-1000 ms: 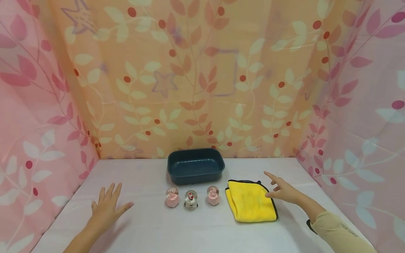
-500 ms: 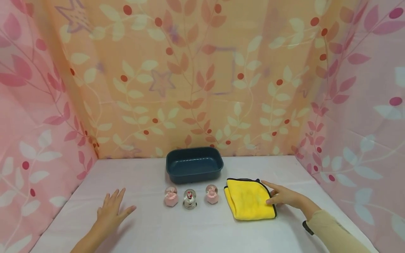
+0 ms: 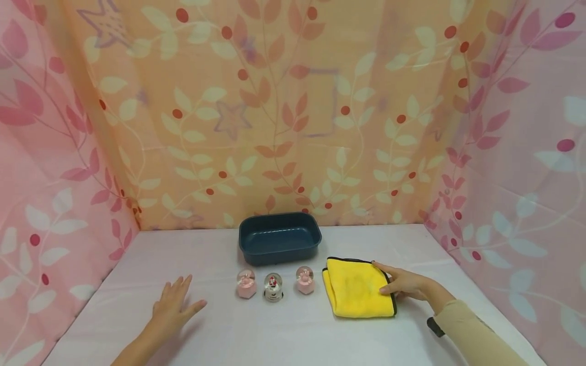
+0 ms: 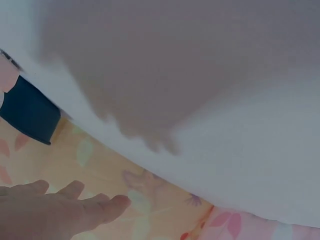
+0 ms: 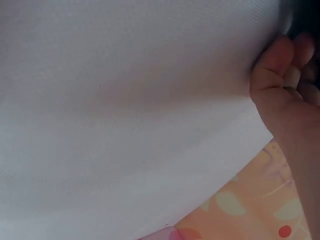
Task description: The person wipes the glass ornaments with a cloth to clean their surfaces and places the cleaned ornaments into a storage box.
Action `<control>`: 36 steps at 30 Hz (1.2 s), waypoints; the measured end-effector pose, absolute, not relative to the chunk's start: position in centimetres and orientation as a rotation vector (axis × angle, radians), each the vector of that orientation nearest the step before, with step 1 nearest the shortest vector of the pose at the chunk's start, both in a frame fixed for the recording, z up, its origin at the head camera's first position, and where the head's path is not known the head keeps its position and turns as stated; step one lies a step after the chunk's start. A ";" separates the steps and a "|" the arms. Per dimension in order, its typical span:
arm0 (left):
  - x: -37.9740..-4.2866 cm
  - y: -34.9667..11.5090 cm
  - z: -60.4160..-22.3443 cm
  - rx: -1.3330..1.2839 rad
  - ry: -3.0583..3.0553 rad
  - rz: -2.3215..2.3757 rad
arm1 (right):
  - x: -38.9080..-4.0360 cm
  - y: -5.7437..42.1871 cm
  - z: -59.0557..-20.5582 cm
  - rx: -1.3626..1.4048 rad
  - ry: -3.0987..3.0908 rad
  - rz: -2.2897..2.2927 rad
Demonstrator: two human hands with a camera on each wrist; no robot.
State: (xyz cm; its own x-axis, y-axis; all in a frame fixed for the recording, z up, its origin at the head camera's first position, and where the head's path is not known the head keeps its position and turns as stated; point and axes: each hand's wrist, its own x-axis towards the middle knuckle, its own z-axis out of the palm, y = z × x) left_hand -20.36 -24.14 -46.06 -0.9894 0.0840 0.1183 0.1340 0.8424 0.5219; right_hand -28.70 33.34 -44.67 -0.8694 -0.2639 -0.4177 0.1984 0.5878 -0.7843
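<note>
A folded yellow cloth [image 3: 359, 288] with black edging lies on the table's right side. My right hand [image 3: 409, 284] grips its right edge, the thumb on top and the index finger along the far corner. In the right wrist view, the thumb and fingers of that right hand [image 5: 285, 80] are curled by a dark patch. My left hand [image 3: 171, 307] hovers above the table with fingers spread, holding nothing. Two pink snow globes [image 3: 246, 284] [image 3: 304, 280] and a white one with a red figure [image 3: 273, 288] stand between the hands.
Behind the globes stands a dark blue rectangular tray [image 3: 279, 258]. A white cloth covers the table [image 3: 256, 335]. Leaf-patterned curtains enclose it, orange at the back [image 3: 206, 127] and pink at both sides.
My right hand has lowered and moved left onto the yellow cloth's edge. My left hand has shifted a little to the right. The view has shifted slightly; tray and globes stay put.
</note>
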 end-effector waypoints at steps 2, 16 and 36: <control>-20.3 -23.9 -46.1 -0.186 -2.930 -0.841 | -28.7 33.1 -44.6 -0.043 2.319 -1.245; -20.8 -21.0 -45.9 -0.276 -2.944 -1.069 | -28.4 32.4 -45.1 -0.098 2.242 -1.290; -23.5 -16.3 -46.6 -0.157 -2.946 -1.271 | -27.3 31.3 -43.3 -0.184 2.303 -1.418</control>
State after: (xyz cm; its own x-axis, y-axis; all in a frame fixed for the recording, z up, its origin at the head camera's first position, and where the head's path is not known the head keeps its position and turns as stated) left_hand -23.51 -16.27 -46.57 -0.9927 0.1175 -0.0266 0.0613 0.6826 0.7282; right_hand -27.33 31.26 -43.30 -0.8998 -0.3285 -0.2870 0.1083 0.4690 -0.8765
